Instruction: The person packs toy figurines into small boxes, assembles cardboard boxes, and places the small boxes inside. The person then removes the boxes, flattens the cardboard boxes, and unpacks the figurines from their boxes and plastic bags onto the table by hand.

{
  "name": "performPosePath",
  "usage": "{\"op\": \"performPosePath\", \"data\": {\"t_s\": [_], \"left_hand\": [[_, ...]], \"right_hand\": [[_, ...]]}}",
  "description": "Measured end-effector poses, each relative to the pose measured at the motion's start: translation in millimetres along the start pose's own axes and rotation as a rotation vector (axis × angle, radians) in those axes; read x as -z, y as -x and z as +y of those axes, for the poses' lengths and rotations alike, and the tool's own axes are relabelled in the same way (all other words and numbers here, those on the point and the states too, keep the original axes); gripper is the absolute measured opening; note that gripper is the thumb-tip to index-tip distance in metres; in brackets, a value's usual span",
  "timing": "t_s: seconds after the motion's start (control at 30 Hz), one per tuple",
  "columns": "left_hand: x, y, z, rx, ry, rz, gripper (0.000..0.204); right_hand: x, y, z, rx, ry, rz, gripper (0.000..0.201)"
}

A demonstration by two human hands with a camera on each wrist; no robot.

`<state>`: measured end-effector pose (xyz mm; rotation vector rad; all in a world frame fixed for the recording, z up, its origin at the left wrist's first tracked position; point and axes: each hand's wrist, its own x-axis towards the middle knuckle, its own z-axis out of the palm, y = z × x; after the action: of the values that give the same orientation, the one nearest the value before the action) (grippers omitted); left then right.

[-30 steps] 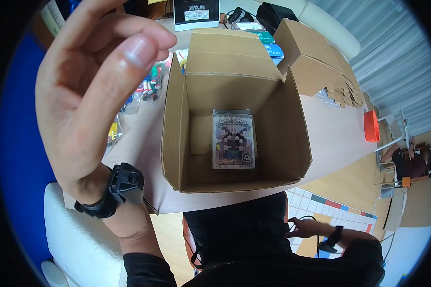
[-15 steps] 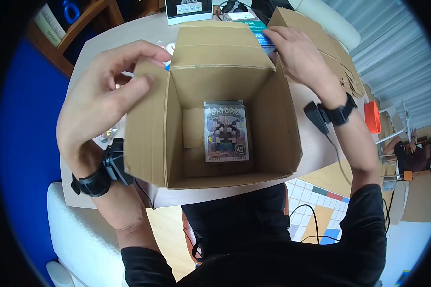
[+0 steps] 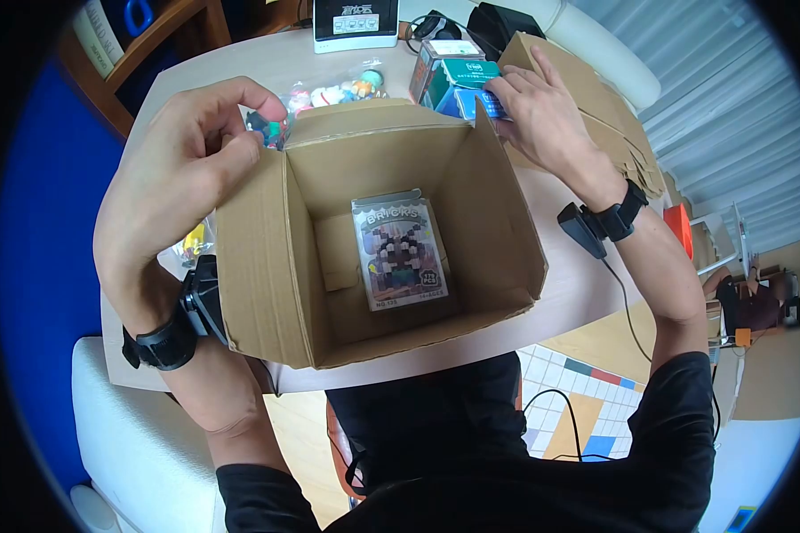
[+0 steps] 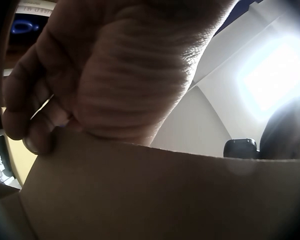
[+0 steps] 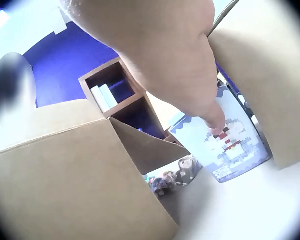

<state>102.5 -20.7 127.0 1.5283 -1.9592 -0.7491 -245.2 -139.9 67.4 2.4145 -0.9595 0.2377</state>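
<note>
Pale table (image 3: 564,280), blue wall (image 3: 44,249) to the left, brown shelf (image 3: 151,58) far left, curtain (image 3: 729,98) far right.

Left hand (image 3: 173,164) curls at the far end of the left flap (image 3: 258,258) of the open cardboard box (image 3: 378,164), seemingly pinching it btwn thumb & fingers. Right hand (image 3: 542,111) grips the blue box (image 3: 473,103), thumb pressed on its printed face, one finger raised clear; other contacts partly hidden. Blue box is just past the cardboard box's far right corner, near a second carton (image 3: 587,98); can't tell if its full weight is on the table. BRICKS pkg (image 3: 400,253) lies inside the cardboard box, picture up. Green box (image 3: 467,71) is right by the blue box.

Risks, my read: pulling the blue box near & left could snag it on the upright right flap (image 3: 498,147), b/c that's in the way; green box could topple if dragged along; thumb might slip on smooth card; tugging the left flap could skid the cardboard box, prob. light.

Writing: "BRICKS" atop the pkg, plus "NO." & "PCS", digits too soft to trust. White device (image 3: 357,27), far side: label, unreadable. Green box: small white logo, illegible.
</note>
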Motion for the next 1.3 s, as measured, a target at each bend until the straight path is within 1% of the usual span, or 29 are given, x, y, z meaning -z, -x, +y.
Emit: {"op": "performPosePath", "data": {"t_s": [0.03, 0.1, 0.17, 0.23, 0.3, 0.37, 0.4, 0.47, 0.5, 0.57, 0.6, 0.63, 0.7, 0.73, 0.77, 0.8, 0.83, 0.9, 0.93, 0.97, 1.0, 1.03, 1.07, 1.1, 1.13, 1.17, 1.23, 1.27, 1.3], "left_hand": [[1, 0, 1, -0.005, -0.002, 0.002, 0.024], [-1, 0, -1, -0.075, -0.049, 0.068, 0.023], [-1, 1, 2, -0.058, -0.011, 0.058, 0.023], [0, 2, 2, -0.031, 0.033, 0.056, 0.024], [1, -1, -3, -0.141, -0.052, 0.091, 0.024], [-1, -2, -2, -0.139, -0.050, 0.100, 0.022], [-2, -2, -3, -0.143, -0.053, 0.094, 0.021], [-6, -5, -5, -0.137, -0.006, 0.089, 0.019], [-9, -6, -6, -0.137, 0.041, 0.088, 0.018], [-9, -8, 0, -0.141, -0.025, 0.072, 0.023], [-9, -9, 3, -0.146, -0.084, 0.064, 0.029], [-12, -9, 5, -0.150, -0.092, 0.067, 0.029], [-23, -10, 4, -0.177, -0.024, 0.233, 0.049], [-24, -10, 4, -0.176, -0.031, 0.235, 0.049], [-24, -9, 4, -0.123, -0.034, 0.252, 0.055], [-24, -8, 4, -0.069, -0.037, 0.269, 0.062], [-23, -7, 4, -0.066, -0.044, 0.275, 0.062], [-20, -10, 0, 0.093, -0.003, 0.188, 0.072], [-21, -10, -6, 0.096, -0.010, 0.187, 0.072], [-23, -10, -15, 0.081, 0.110, 0.157, 0.076], [-26, -12, -22, 0.066, 0.225, 0.129, 0.081], [-33, -13, -24, 0.070, 0.212, 0.126, 0.081], [-44, -12, -25, 0.006, 0.268, 0.157, 0.082], [-52, -13, -27, -0.061, 0.321, 0.187, 0.084], [-56, -16, -30, -0.059, 0.198, 0.171, 0.088], [-67, -18, -31, -0.073, 0.375, 0.166, 0.089], [-84, -18, -26, -0.067, 0.705, 0.274, 0.091], [-89, -18, -23, -0.065, 0.687, 0.263, 0.091], [-95, -16, -22, -0.101, 0.831, 0.308, 0.089]], "right_hand": [[2, 0, 0, 0.002, -0.007, 0.033, 0.040], [4, 0, 4, -0.002, -0.014, 0.030, 0.039], [15, 0, 5, 0.007, -0.025, 0.026, 0.038], [48, -2, 6, -0.108, -0.245, -0.106, 0.037], [78, 0, 13, -0.116, -0.307, -0.107, 0.038], [99, -1, 15, -0.400, -0.779, 0.152, 0.037], [108, -5, 14, -0.398, -0.782, 0.148, 0.037], [125, -9, 13, -0.460, -0.966, 0.560, 0.040], [129, -14, 1, -0.470, -0.969, 0.558, 0.040], [137, -25, -25, -0.242, -1.383, 0.567, 0.051], [140, -32, -24, -0.170, -1.490, 0.335, 0.045], [143, -31, -36, -0.302, -1.446, 0.221, 0.041], [132, -34, -36, -0.298, -1.289, -0.043, 0.042], [111, -28, -39, -0.254, -1.236, 0.122, 0.038], [92, -24, -41, -0.206, -1.178, 0.285, 0.035], [92, -17, -48, -0.274, -1.296, 0.307, 0.031], [89, -7, -49, -0.266, -1.302, 0.311, 0.031], [81, 11, -43, -0.389, -1.273, 0.246, 0.029], [80, 18, -46, -0.480, -1.283, 0.190, 0.029], [78, 25, -47, -0.485, -1.293, 0.192, 0.029], [73, 29, -45, -0.426, -1.312, 0.112, 0.032], [70, 33, -44, -0.367, -1.328, 0.034, 0.036], [69, 33, -47, -0.368, -1.339, 0.043, 0.036], [71, 32, -51, -0.393, -1.382, -0.069, 0.041], [73, 30, -53, -0.418, -1.423, -0.181, 0.047], [72, 28, -53, -0.424, -1.435, -0.168, 0.047], [70, 23, -54, -0.429, -1.438, -0.260, 0.059], [68, 21, -56, -0.435, -1.455, -0.246, 0.059], [66, 21, -61, -0.422, -1.507, -0.214, 0.065]]}}
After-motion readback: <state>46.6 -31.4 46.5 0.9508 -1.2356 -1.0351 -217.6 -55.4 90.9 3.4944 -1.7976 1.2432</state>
